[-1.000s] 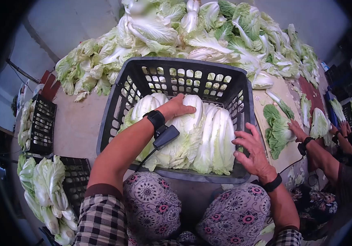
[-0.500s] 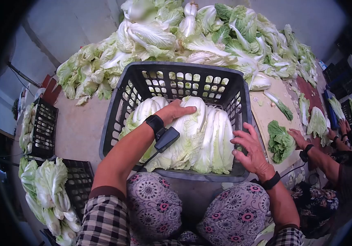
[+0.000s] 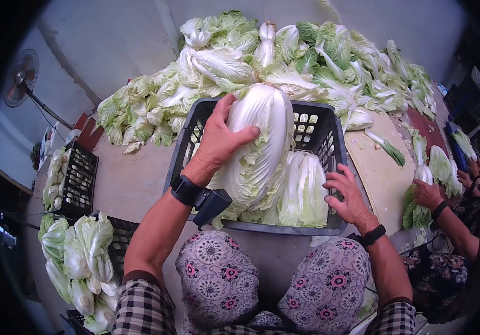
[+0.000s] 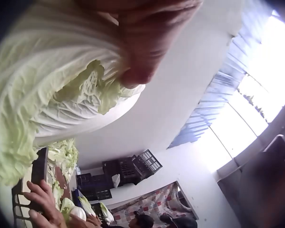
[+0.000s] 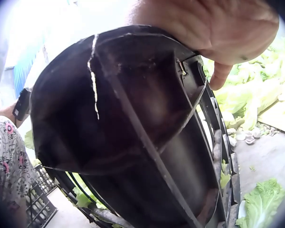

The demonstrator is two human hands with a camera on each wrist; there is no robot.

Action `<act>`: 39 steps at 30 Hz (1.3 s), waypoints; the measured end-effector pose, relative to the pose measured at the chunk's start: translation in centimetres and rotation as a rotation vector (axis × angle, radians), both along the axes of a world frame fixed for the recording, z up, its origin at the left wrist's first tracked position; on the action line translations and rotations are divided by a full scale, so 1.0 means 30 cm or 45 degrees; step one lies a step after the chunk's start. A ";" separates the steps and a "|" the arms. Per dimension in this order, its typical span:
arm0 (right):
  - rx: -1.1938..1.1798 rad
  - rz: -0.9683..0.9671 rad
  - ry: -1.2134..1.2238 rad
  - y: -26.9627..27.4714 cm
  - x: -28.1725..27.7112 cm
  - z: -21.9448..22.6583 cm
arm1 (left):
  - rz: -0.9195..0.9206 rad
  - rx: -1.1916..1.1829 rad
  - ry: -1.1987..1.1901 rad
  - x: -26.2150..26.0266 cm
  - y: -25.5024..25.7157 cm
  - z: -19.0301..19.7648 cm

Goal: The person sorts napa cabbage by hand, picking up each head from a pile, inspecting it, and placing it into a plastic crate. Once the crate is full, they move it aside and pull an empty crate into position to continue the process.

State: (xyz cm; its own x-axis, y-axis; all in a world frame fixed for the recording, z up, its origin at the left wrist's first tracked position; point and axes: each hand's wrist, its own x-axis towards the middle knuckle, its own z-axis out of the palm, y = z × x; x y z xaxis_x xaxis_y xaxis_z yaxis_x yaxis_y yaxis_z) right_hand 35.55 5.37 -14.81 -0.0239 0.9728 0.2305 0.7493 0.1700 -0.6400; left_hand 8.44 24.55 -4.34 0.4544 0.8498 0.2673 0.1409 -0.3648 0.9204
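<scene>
My left hand grips a large napa cabbage, fingers round its far side and thumb across its front. The cabbage is raised, its white base end up above the far rim of the black plastic crate. In the left wrist view the thumb presses on pale, frilly leaves. More napa cabbage lies in the crate, partly hidden behind the raised one. My right hand is at the crate's right rim with fingers loosely spread; the right wrist view shows its palm over the crate's edge.
A big heap of cabbages lies behind the crate. To the left stand a filled black crate and more cabbages. At right, a board lies near another person's hand holding a cabbage. A fan stands far left.
My left hand has lifted the cabbage up out of the crate and tilted it, base upward. My right hand stays at the rim. The neighbouring person's hand has moved with a cabbage.
</scene>
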 end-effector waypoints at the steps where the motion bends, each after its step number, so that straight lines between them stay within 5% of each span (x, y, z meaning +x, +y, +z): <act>1: -0.002 0.000 0.003 0.001 0.004 -0.003 | 0.031 0.042 -0.014 -0.021 -0.024 0.056; 5: -0.093 0.032 -0.118 0.010 0.023 0.005 | -0.041 0.161 -0.392 -0.063 -0.145 0.259; 9: -0.446 0.038 0.419 0.043 0.040 0.082 | -0.112 0.385 -0.406 -0.122 -0.261 0.382; 16: 0.118 0.205 0.689 -0.142 -0.232 0.632 | -0.241 0.394 -0.482 -0.183 -0.513 0.533; 23: 0.205 0.275 0.986 -0.343 -0.447 0.744 | -0.518 0.086 -0.746 -0.145 -0.723 0.610; 27: 0.301 0.247 1.419 -0.414 -0.525 0.704 | -0.529 0.375 -0.337 -0.193 -0.694 0.532; 30: 0.288 0.287 1.555 -0.427 -0.499 0.655 | -0.468 0.137 -0.092 -0.258 -0.731 0.439; 33: 0.297 0.292 1.585 -0.405 -0.492 0.640 | -0.635 -0.279 -0.188 -0.247 -0.788 0.304; 39: 0.117 0.337 1.549 -0.342 -0.478 0.592 | -0.451 -0.497 -0.509 -0.220 -0.817 0.204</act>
State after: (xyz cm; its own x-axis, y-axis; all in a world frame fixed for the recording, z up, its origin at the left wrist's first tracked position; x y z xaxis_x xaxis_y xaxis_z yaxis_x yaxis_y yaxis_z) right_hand 21.22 -4.90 2.96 0.0596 0.9498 0.3071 -0.3839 0.3058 -0.8713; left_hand 1.83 0.04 1.78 0.6538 0.7359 0.1759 -0.3059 0.0445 0.9510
